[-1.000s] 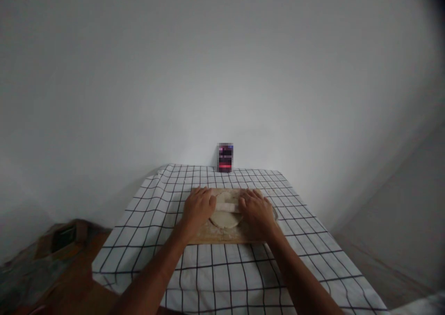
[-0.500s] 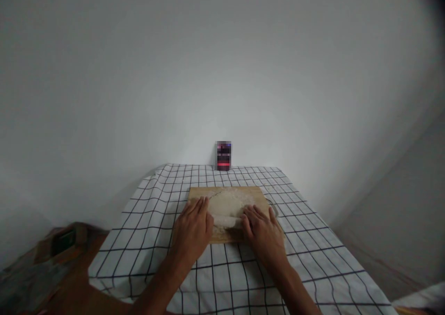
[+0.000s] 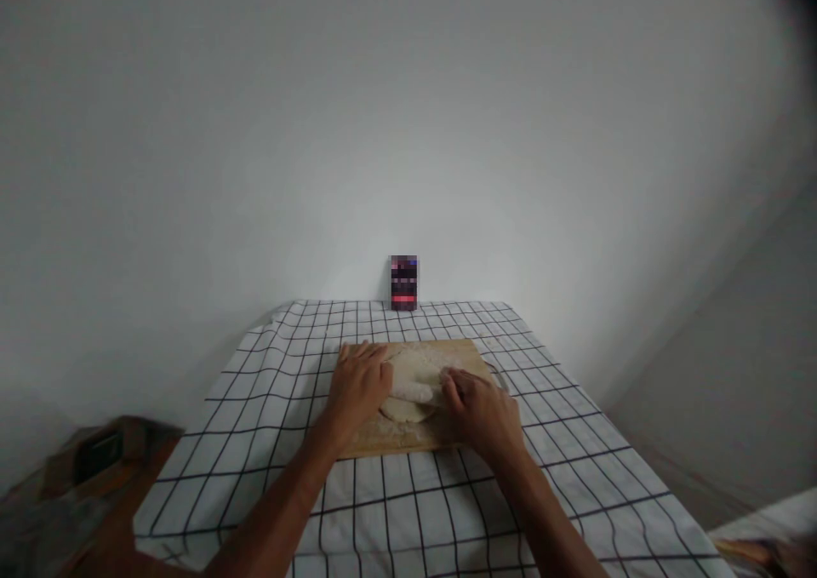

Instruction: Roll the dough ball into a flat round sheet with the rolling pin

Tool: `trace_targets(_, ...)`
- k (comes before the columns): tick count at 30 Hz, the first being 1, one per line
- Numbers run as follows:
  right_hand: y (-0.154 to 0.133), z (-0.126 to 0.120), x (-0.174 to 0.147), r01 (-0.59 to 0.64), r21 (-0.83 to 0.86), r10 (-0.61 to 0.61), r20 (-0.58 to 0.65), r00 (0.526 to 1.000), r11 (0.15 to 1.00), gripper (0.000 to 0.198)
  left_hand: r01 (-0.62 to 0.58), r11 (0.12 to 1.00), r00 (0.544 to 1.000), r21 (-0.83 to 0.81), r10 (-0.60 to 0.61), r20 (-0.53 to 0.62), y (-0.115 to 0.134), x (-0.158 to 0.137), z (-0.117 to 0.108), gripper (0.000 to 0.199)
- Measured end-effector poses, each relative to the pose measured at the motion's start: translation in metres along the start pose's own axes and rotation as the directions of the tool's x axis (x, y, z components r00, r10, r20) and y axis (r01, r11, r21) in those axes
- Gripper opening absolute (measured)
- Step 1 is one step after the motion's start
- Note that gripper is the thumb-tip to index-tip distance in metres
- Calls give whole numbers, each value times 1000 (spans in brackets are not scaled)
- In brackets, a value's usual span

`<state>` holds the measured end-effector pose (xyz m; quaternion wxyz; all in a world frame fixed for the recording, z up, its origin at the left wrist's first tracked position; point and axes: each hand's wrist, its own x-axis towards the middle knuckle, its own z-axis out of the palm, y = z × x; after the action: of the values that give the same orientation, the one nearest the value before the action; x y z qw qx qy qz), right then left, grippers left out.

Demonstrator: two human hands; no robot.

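Note:
A whitish, floury rolling pin (image 3: pixel 412 392) lies across a flattened sheet of dough (image 3: pixel 418 365). My left hand (image 3: pixel 362 384) rests over the pin's left end, its fingers bent forward over it and its thumb alongside. At the right end, my right hand (image 3: pixel 478 403) is curled round the pin with the knuckles up. Dough shows both beyond the pin and on the near side of it. Beneath is a wooden board (image 3: pixel 402 446) dusted with flour. Both pin ends are hidden by my hands.
A white tablecloth with black checks (image 3: pixel 408 510) covers the table. A dark box-like item (image 3: pixel 404 283), blurred out, stands against the wall at the back. Past the board's right edge is a curved, shiny rim (image 3: pixel 501 378). An open cardboard box (image 3: pixel 105 454) sits low at left.
Both hands have pushed the rolling pin forward across the dough, baring dough on its near side. My right fingers have curled more. The view has shifted slightly.

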<state>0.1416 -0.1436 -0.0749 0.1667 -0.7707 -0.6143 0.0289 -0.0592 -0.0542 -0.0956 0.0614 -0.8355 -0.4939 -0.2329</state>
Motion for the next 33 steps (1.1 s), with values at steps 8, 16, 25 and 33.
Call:
trace_targets(8,-4,-5,-4,6,-29,-7,-16,1000,1000,44,3,1000,1000,-16,-4,-28,0,-24,-3,44)
trace_targets(16,0,-1,-18,37,31,-36,-27,999,999,40,2,1000,992,-9,-4,-130,6,-54,-4,47)
trace_targets(25,-3,-1,-15,69,34,-67,-60,996,997,39,4,1000,999,-2,-4,-39,2,-34,-6,45)
trace_targets(33,-1,-3,-2,-32,-28,32,8,999,999,45,41,999,987,-2,-40,155,-13,43,18,40)
